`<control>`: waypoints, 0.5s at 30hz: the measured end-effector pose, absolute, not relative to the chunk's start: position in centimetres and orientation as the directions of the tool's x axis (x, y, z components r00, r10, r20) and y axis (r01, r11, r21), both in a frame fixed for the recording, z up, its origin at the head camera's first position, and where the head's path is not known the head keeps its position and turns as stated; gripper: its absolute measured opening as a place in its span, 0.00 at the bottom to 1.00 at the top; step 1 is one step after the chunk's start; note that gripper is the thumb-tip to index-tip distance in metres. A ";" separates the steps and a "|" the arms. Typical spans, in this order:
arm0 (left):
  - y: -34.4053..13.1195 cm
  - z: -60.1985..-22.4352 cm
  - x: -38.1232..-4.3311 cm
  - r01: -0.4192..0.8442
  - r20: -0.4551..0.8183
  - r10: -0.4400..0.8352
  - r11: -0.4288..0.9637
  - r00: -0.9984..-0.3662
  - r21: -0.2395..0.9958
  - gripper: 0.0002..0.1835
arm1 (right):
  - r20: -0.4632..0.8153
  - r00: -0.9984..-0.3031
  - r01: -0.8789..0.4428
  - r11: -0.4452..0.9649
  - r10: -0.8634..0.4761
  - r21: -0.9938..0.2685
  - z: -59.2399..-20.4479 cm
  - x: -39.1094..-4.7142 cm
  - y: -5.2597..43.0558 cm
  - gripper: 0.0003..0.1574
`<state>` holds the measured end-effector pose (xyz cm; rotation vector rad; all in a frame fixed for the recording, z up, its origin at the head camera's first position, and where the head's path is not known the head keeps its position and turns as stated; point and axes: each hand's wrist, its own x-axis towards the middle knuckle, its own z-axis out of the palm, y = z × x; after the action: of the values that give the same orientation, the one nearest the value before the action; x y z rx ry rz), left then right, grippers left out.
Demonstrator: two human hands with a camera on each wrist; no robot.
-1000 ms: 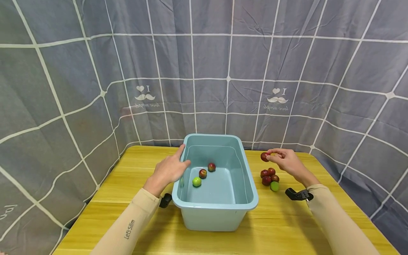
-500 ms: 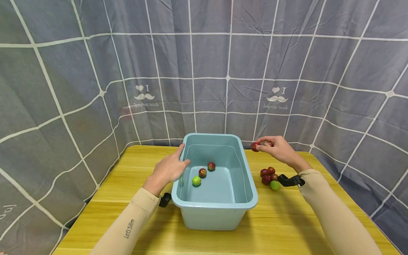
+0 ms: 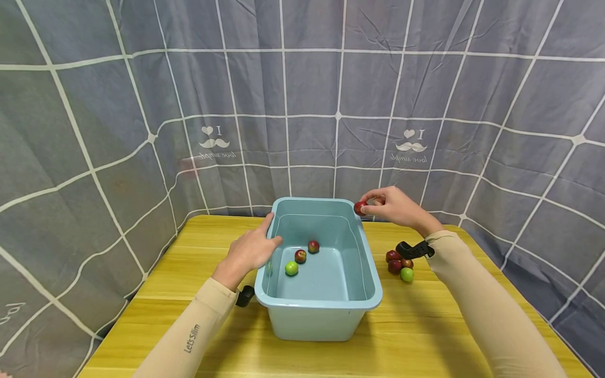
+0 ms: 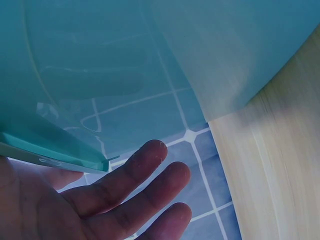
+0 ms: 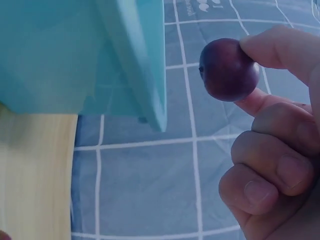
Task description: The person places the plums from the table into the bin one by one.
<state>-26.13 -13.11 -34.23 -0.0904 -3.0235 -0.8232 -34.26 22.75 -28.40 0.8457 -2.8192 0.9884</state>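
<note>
A dark red plum [image 5: 229, 70] is pinched between thumb and index finger of my right hand [image 3: 394, 206], whose other fingers are curled in toward the palm. In the head view it overlaps the far right corner of a light blue plastic bin [image 3: 317, 304]. My left hand [image 3: 250, 251] rests over the bin's left rim, thumb on the inner side. Its other fingers [image 4: 165, 187] are loosely extended outside the wall. On the bin's floor lie a bright green round fruit [image 3: 291, 268] and two red-yellow plums [image 3: 300, 256].
Right of the bin, several dark red plums [image 3: 394, 266] and a green round fruit [image 3: 407, 274] sit clustered on the wooden table [image 3: 208, 236], partly under the right wrist strap [image 3: 415, 250]. A grey checked curtain [image 3: 312, 89] encloses the table's back and sides.
My right hand has carried the plum left and upward from above the cluster to the bin's far right corner. The left hand and the fruits in the bin have stayed put.
</note>
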 end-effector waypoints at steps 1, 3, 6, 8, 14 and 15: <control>-13.1 -34.2 -26.1 0.058 0.023 0.054 0.861 -0.998 0.505 0.43 | 0.197 -0.849 -0.507 0.650 -0.491 -0.566 -28.2 -34.4 22.4 0.17; -13.1 -34.3 -26.1 0.058 0.023 0.054 0.862 -0.998 0.504 0.43 | 0.183 -0.844 -0.511 0.651 -0.504 -0.561 -27.8 -34.5 21.8 0.16; -13.1 -34.2 -26.0 0.057 0.023 0.053 0.861 -0.998 0.505 0.43 | 0.163 -0.841 -0.511 0.658 -0.516 -0.553 -27.3 -34.7 20.9 0.14; -13.1 -34.2 -26.0 0.055 0.021 0.052 0.860 -0.998 0.508 0.42 | 0.156 -0.840 -0.512 0.664 -0.520 -0.545 -27.1 -34.8 20.3 0.14; -13.1 -34.2 -26.0 0.054 0.022 0.050 0.859 -0.999 0.509 0.42 | 0.133 -0.834 -0.515 0.671 -0.535 -0.533 -26.3 -35.3 18.7 0.14; -13.1 -34.2 -26.0 0.054 0.022 0.050 0.859 -0.999 0.509 0.42 | 0.130 -0.832 -0.518 0.670 -0.540 -0.532 -26.2 -35.4 18.4 0.14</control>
<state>-26.02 -13.06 -34.24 -0.0845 -3.0209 -0.8269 -35.37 18.44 -26.17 0.9205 -2.9061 0.9060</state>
